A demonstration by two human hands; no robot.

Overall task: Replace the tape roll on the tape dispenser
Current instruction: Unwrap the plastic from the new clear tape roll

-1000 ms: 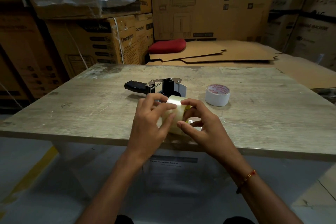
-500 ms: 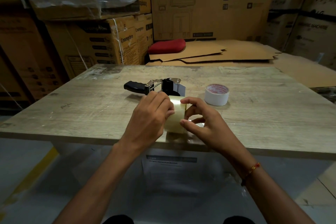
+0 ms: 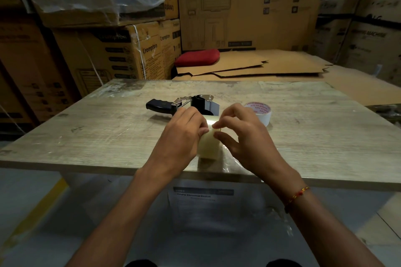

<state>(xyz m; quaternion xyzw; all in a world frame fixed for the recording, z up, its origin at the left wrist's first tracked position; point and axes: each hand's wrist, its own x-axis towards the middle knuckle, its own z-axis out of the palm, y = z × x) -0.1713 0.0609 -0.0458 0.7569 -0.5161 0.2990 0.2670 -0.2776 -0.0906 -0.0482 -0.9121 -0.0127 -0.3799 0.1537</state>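
A roll of clear tape [image 3: 208, 146] stands on edge on the wooden table [image 3: 108, 136], near its front edge. My left hand [image 3: 181, 134] grips the roll from the left side. My right hand [image 3: 240, 136] pinches at the top of the roll with thumb and forefinger, where the tape's surface shines. Just behind the hands lies the tape dispenser [image 3: 184, 105] on its side, black handle pointing left, its hub partly hidden by my left hand. A second, white roll with red print [image 3: 260, 112] lies flat to the right of the dispenser.
Stacked cardboard cartons [image 3: 121, 54] wall in the space on the left, back and right. Flattened cardboard sheets [image 3: 260, 65] and a red cushion [image 3: 196, 57] lie behind the table. A printed sheet [image 3: 201, 206] hangs below the table's front edge.
The roll has turned more upright between my hands. My right hand rose from the roll's side to pinch at its top, and my left hand shifted its hold.
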